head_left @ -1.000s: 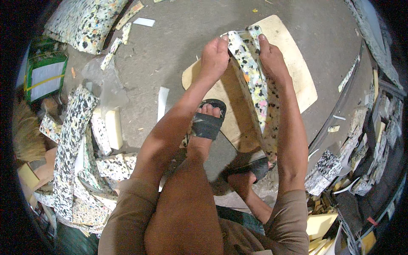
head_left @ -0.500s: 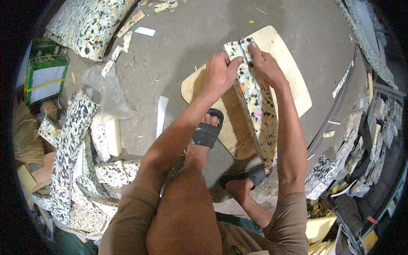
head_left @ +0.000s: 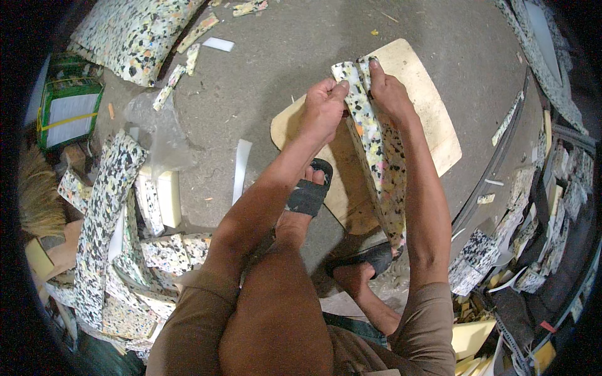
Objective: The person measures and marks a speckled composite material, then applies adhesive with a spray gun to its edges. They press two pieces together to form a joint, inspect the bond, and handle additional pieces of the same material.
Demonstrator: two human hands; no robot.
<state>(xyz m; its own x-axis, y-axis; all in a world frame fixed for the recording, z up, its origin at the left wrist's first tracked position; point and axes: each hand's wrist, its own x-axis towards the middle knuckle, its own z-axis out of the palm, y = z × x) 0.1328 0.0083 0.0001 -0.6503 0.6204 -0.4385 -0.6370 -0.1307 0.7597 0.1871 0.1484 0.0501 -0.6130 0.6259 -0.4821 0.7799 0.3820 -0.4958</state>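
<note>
A long block of speckled foam [head_left: 378, 150], white with black, yellow and orange flecks, stands between my hands and runs back toward my right foot. Its far end is split lengthwise into two strips. My left hand [head_left: 323, 109] pinches the left strip between thumb and curled fingers. Around the right strip, my right hand [head_left: 391, 94] is closed, with its thumb over the top end. A gap shows between the strips at the far end, narrowing toward me. Under the foam lies a pale tan board [head_left: 433, 106] with rounded corners, flat on the floor.
Speckled foam offcuts [head_left: 103, 232] are heaped at the left, beside a green strapped bundle [head_left: 70, 113] and a straw broom [head_left: 39, 194]. A large foam sheet [head_left: 135, 37] lies far left. More scraps [head_left: 476, 260] and dark material [head_left: 533, 301] line the right. My sandalled feet flank the board.
The split at the foam's far end looks slightly wider. My left hand has shifted a little, its thumb drawn back leftward from the split; both hands keep their hold.
</note>
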